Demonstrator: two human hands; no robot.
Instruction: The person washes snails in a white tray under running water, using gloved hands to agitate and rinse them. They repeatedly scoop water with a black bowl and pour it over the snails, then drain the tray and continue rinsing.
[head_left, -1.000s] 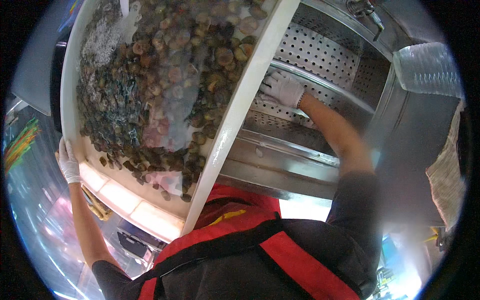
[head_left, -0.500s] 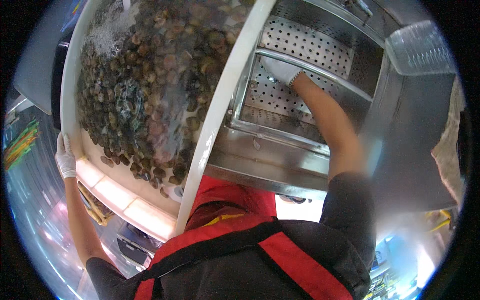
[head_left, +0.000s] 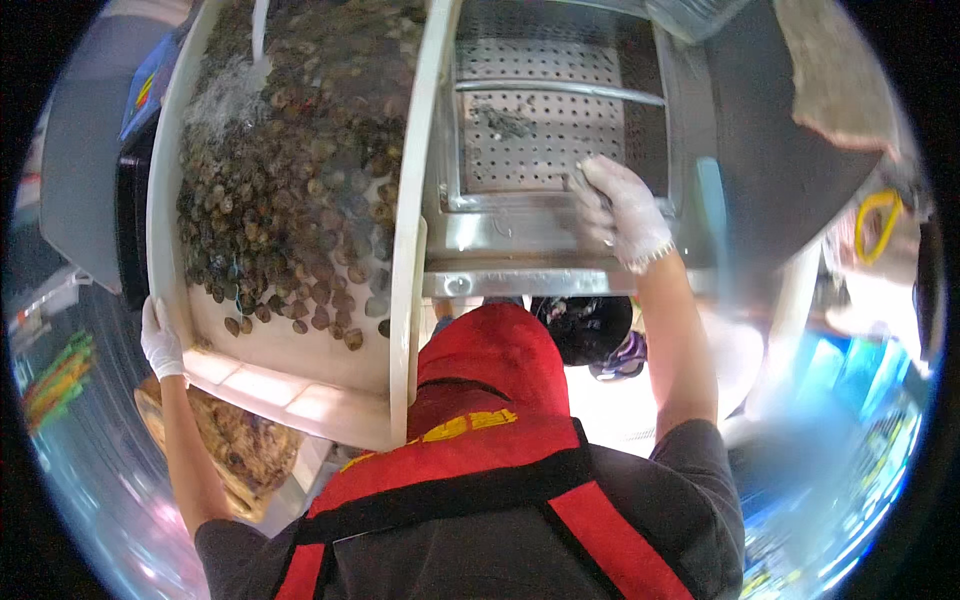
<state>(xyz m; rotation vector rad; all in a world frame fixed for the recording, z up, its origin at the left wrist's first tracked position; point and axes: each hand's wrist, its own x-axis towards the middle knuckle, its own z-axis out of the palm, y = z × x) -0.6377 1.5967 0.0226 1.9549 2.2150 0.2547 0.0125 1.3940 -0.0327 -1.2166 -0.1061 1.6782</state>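
1. The right hand, in a white glove, hangs over the near edge of the perforated steel basin. Its fingers are curled inward; whether something small is pinched in them, I cannot tell.
2. The left hand, also gloved, lies against the outer side of the white tub, near its lower left corner. How firmly it grips, if at all, I cannot tell.
3. The tub stands just left of the basin and holds many brown, rounded shellfish, crowded toward the far end and thinning out near the person. They appear to lie under water, which froths beneath a pale tube.
4. In the basin, a dark wet clump lies on the holed floor, near the steel bar that crosses above it. If it spreads over the holes, drainage could slow.
5. Wet gloves could slip on the smooth rim; a hard pull there could tilt the tub and slop water over.
6. Anything loosely held in the right hand could drop onto the steel ledge or past the red apron to the floor.
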